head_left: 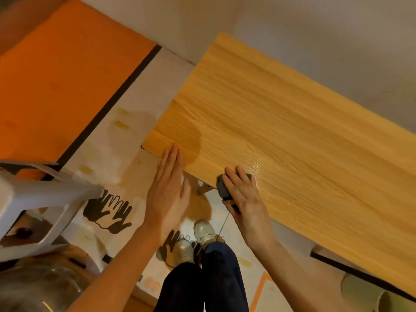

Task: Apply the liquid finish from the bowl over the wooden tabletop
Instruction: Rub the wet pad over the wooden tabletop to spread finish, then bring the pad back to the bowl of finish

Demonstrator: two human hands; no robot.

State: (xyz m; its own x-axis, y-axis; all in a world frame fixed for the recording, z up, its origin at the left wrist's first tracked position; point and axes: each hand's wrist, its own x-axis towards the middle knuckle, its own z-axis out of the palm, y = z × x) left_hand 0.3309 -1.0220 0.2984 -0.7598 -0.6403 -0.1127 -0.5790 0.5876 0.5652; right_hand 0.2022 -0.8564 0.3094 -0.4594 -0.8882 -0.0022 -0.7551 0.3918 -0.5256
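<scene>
Nearest, at the bottom left corner, a clear glass bowl sits blurred and partly cut off by the frame edge; whether it holds liquid cannot be told. Beside it stand the person's dark trouser legs and two pale shoes on floor covering printed with black handprints. At the near right a pale green rounded object is cut by the frame edge, too little of it showing to name.

At the left, a white plastic stool lies tilted, blurred, its far side out of frame.

The left hand is flat with fingers straight and together, holding nothing; its fingertips reach the near left edge of the wooden tabletop, though contact is hard to judge. The right hand curls over a dark grey applicator pad, gripping it at the tabletop's near edge; the hand hides most of the pad, and a yellow-and-black part shows under the palm.

Just beyond the right fingers a small wet sheen glistens on the wood. A darker rounded patch lies near the left fingertips; shadow or finish, it cannot be told. The tabletop runs diagonally from near right to far left, light oak grain along its length, its near right end leaving the frame.

Left of it lies stained pale sheeting, then a black strip and an orange floor panel. A plain pale wall closes the far side.
</scene>
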